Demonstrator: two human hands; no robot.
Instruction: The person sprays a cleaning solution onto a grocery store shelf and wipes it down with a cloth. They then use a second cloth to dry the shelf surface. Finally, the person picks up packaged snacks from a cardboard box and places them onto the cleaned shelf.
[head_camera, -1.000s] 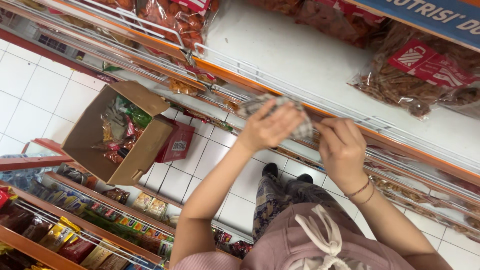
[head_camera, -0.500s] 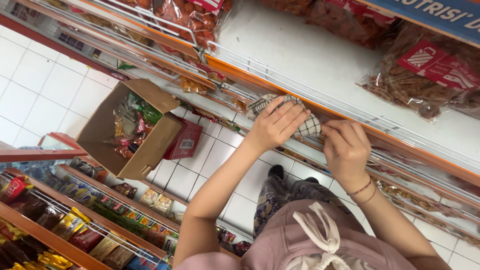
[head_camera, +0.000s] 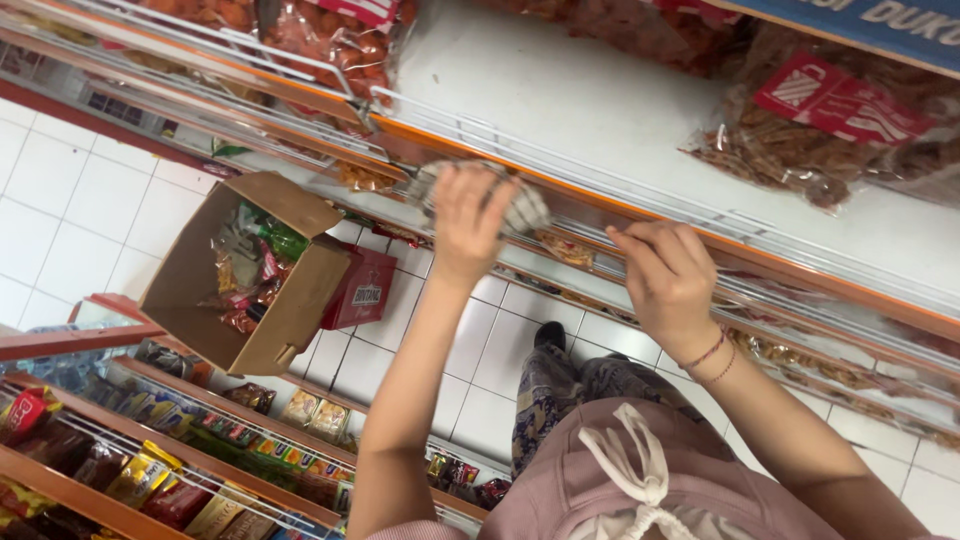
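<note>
Both hands are up at the front edge of a white shop shelf (head_camera: 560, 95) in the head view. Left hand (head_camera: 468, 222) lies flat on a checked cloth (head_camera: 520, 208), fingers spread and pressing it against the orange shelf rail (head_camera: 640, 215); the cloth bunches out on both sides of the palm. Right hand (head_camera: 668, 280) is just beside it along the same rail, fingers curled and touching the rail's lower edge, holding nothing that can be seen; thin bracelets (head_camera: 708, 358) circle its wrist.

On the shelf above, a clear bag of brown snacks (head_camera: 810, 130) with a red label lies to the right, and bags of orange snacks (head_camera: 330, 40) sit behind a wire divider to the left. Below, on the white tiled floor (head_camera: 70, 210), an open cardboard box (head_camera: 250, 270) holds mixed packets, with a red packet (head_camera: 360, 288) leaning against its side. Lower racks of small goods (head_camera: 150, 450) run along the near edge.
</note>
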